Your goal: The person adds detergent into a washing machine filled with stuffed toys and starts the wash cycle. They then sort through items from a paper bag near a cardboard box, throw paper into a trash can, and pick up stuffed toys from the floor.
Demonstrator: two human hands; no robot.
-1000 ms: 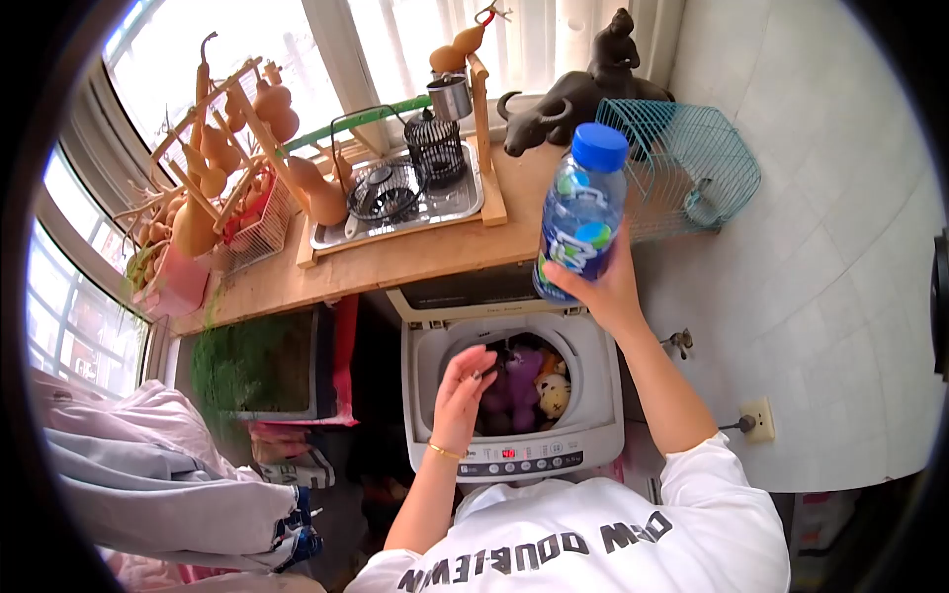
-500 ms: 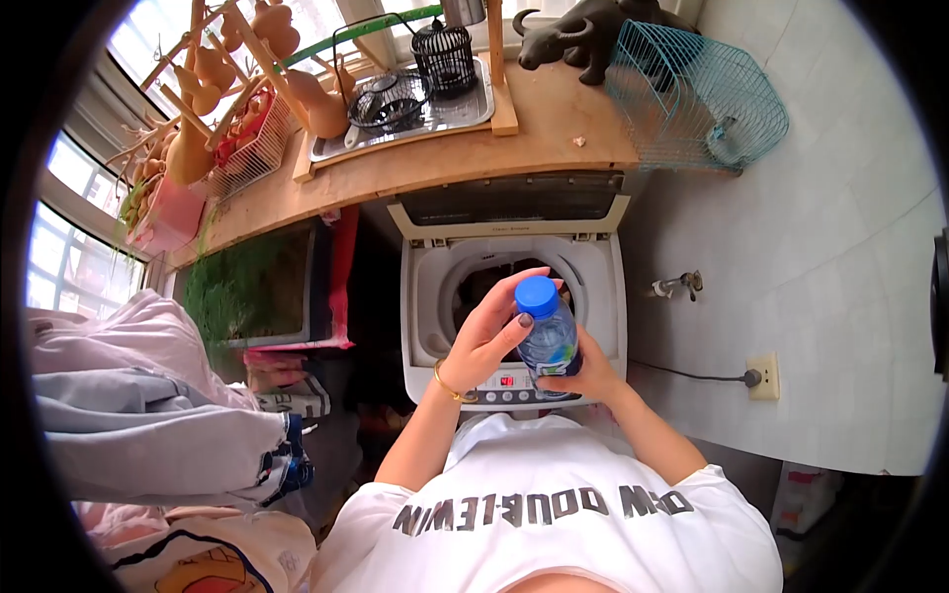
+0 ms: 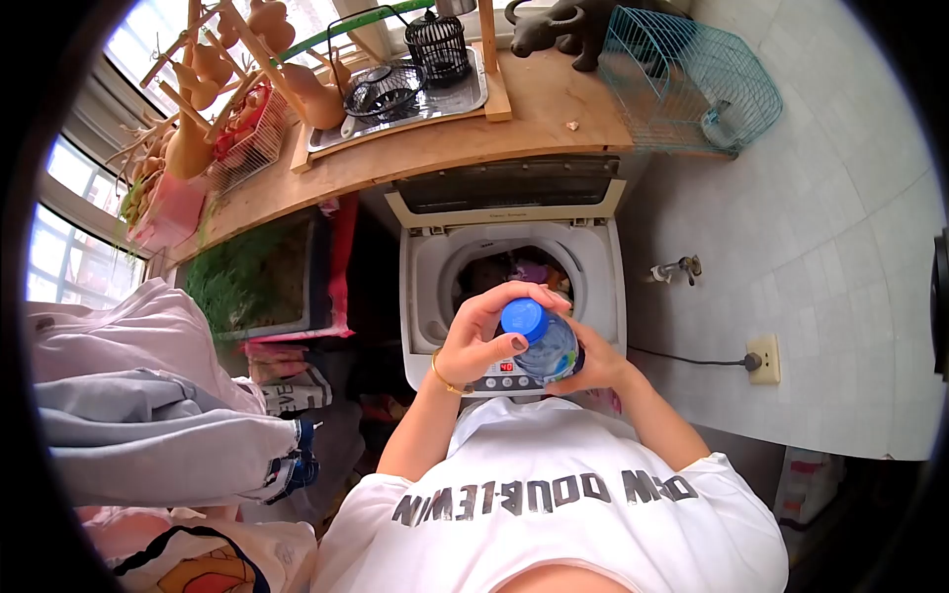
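A clear bluish plastic bottle [image 3: 550, 358] with a blue screw cap [image 3: 524, 319] is held in front of my chest, its cap end turned up towards me. My left hand [image 3: 482, 338], with a gold bangle at the wrist, has thumb and fingers closed around the cap. Around the lower side of the bottle wraps my right hand [image 3: 597, 364], its fingers partly hidden behind it. Beneath both hands stands a top-loading washing machine [image 3: 423, 296] with its lid [image 3: 509, 198] raised. Dark and purple cloth [image 3: 531, 272] shows inside the drum.
Behind the machine runs a wooden counter [image 3: 549, 119] with a wire cage [image 3: 682, 89], a bull figure [image 3: 554, 35], gourds [image 3: 314, 97] and a metal tray. On the right wall are a tap [image 3: 677, 269] and a plugged-in socket [image 3: 764, 360]. Clothes [image 3: 158, 425] hang at left.
The bottle and both hands have shifted slightly, and the cap sits lower in view with more of the drum showing. My view has tilted a little. Both hands keep their hold.
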